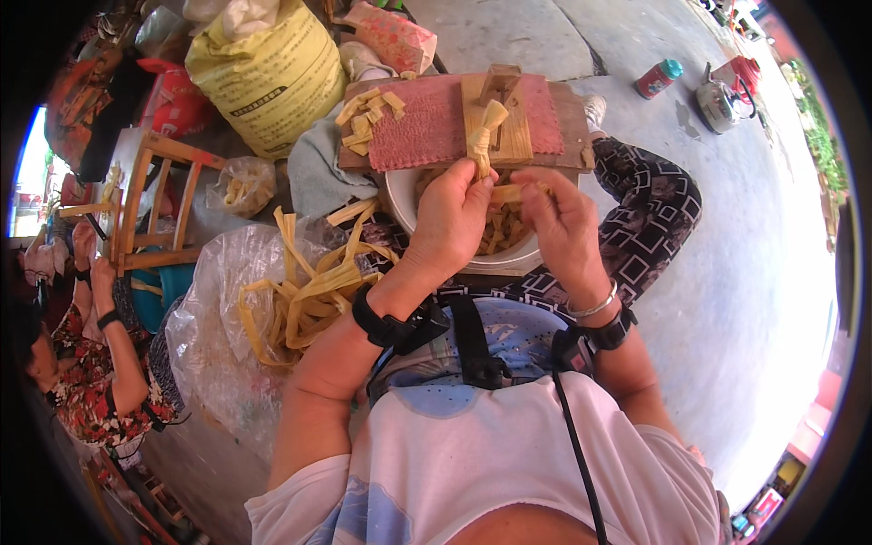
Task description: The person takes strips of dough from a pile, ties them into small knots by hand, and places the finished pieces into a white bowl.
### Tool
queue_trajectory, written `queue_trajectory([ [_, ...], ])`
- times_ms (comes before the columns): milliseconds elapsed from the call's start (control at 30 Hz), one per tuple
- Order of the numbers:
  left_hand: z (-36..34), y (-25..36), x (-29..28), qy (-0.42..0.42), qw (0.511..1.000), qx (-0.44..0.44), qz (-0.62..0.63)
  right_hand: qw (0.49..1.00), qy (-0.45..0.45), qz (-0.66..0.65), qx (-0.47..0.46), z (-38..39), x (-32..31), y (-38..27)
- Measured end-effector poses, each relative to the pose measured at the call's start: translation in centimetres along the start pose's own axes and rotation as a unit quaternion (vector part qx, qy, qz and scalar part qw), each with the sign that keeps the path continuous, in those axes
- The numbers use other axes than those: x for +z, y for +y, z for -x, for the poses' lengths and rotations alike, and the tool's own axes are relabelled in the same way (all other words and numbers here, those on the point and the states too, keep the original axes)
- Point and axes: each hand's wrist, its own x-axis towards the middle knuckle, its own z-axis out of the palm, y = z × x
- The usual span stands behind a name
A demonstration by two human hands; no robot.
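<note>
My left hand (451, 221) pinches a knotted yellow strip (484, 136) that stands up from my fingers in front of a wooden board (554, 109) covered with a pink mat. My right hand (563, 227) holds another short yellow strip (510, 193) just beside it. Both hands hover over a white bowl (400, 195) on my lap that contains several small yellow pieces. Cut yellow pieces (368, 113) lie on the board's left end.
A heap of long yellow strips (304, 291) lies on a clear plastic bag (218, 345) at my left. A yellow sack (268, 73) and a wooden stool (150, 204) stand behind it. Another person (86, 363) sits far left. A kettle (722, 100) and a red can (656, 79) stand on the concrete.
</note>
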Motion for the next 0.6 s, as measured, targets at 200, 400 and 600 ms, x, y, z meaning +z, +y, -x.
queue_trajectory([
  [200,-0.4,1.3,-0.3,-0.002,0.998,-0.048,0.032,0.982,0.053,-0.156,0.09,-0.1,-0.7,0.9],
  [400,-0.6,0.6,-1.4,-0.092,0.897,0.093,-0.423,0.852,-0.015,0.383,-0.356,-1.2,-1.3,-1.1],
  [600,0.1,1.8,-0.7,-0.055,0.84,0.197,-0.502,0.962,-0.056,0.136,-0.228,-2.3,-0.8,1.7],
])
